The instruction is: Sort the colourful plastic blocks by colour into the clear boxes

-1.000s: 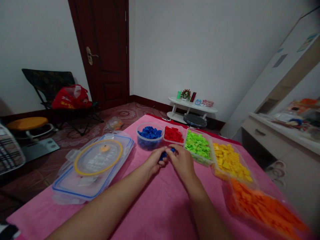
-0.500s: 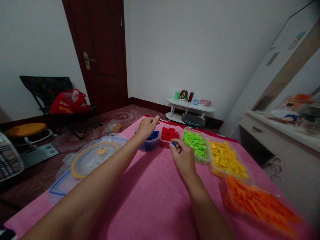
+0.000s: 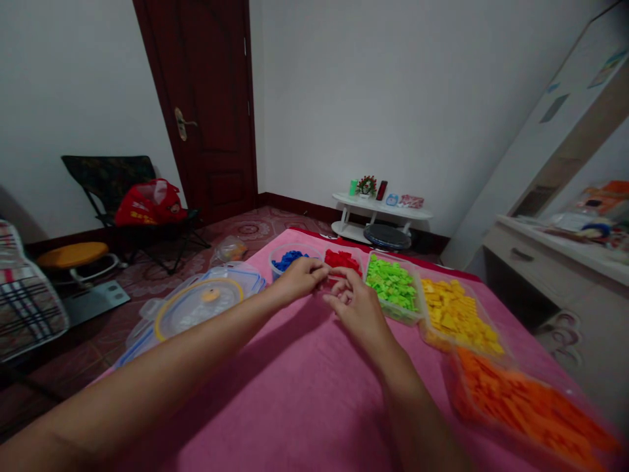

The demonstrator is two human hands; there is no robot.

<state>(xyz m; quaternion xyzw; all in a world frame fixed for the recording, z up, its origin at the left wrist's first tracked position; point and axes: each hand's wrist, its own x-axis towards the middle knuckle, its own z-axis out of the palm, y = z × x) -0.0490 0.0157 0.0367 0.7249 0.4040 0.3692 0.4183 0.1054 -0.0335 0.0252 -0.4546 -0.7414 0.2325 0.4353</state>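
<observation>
My left hand [image 3: 299, 278] and my right hand [image 3: 354, 305] meet fingertip to fingertip over the pink cloth [image 3: 295, 400], just in front of the tub of red bricks [image 3: 344, 260]. Both hands are closed in a pinch. What sits between the fingers is too small and dim to name. A round tub of blue bricks [image 3: 286, 259] stands right behind my left hand. To the right run a tray of green bricks [image 3: 392, 282], a tray of yellow bricks [image 3: 455, 316] and a tray of orange bricks [image 3: 521, 401].
Stacked clear lids [image 3: 196, 307], one with a yellow ring, lie at the table's left edge. A folding chair with a red bag [image 3: 150, 203] stands by the dark door [image 3: 211, 111]. A low white shelf [image 3: 381, 213] is at the far wall. A desk [image 3: 555, 262] stands on the right.
My left hand has come back from over the blue tub and now meets my right hand. The right hand stayed near the red tub. The view shifted slightly.
</observation>
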